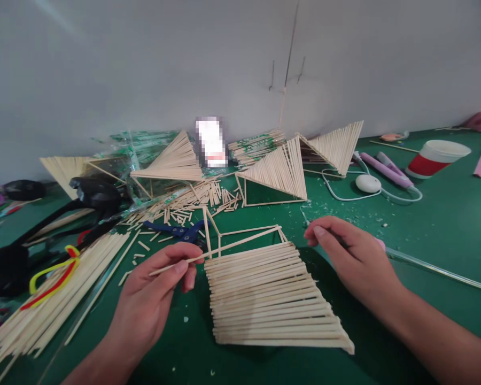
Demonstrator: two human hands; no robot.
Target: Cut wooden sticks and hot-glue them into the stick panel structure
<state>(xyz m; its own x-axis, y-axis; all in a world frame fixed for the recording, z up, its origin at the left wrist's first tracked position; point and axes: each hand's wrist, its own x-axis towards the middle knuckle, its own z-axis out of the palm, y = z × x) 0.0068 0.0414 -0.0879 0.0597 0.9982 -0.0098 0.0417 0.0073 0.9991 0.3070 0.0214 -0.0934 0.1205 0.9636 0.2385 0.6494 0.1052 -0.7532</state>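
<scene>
Pale bamboo is what you are working in: your left hand [156, 299] pinches a single thin bamboo stick [176, 263] between thumb and fingertips, the stick's far end reaching toward the upper left corner of the stick panel [272, 299]. That panel lies flat on the green table [444, 224] between your two hands, a slope of sticks laid side by side, with an open stick frame [244, 235] rising from its far edge.

Judge the stick as very light, stiff and easy to snap, so hold it near the middle with a soft pinch. The panel looks brittle along its joints; if you lift it, support it from beneath or by its long near edge, not by the frame.

Your right hand [353, 256], just right of the panel's far corner, is curled shut around a slim tool [441, 270] whose clear shaft trails off to the right.

Beyond the panel stand three finished stick wedges [278, 171]. Left of the panel lie blue pliers [180, 231], cut stick ends [196, 200], a long bundle of sticks [64, 289] and red and yellow pipe cleaners [56, 272]. Far right of the panel sit a red and white paper cup [436, 158] and a white corded puck [367, 183].
</scene>
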